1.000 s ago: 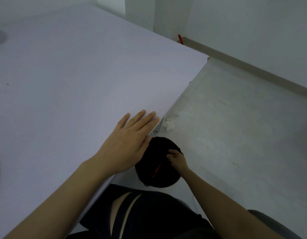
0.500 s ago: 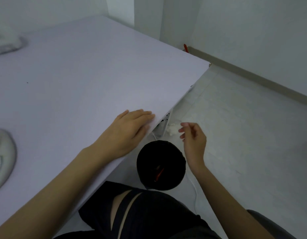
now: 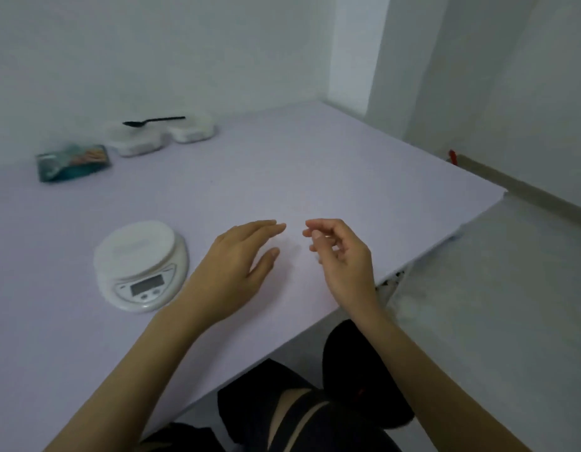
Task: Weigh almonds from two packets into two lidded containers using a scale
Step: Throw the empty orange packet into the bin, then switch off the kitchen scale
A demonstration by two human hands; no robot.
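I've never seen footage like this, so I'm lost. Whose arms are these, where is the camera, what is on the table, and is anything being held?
There is no machine here. A person wears one camera on the head, looking down at their own bare arms. The left hand and right hand are over the lilac table, fingers relaxed, holding nothing. Left of them sits a round white digital kitchen scale. At the far side lie a blurry teal packet and two pale plastic containers, with a black plastic spoon across them.
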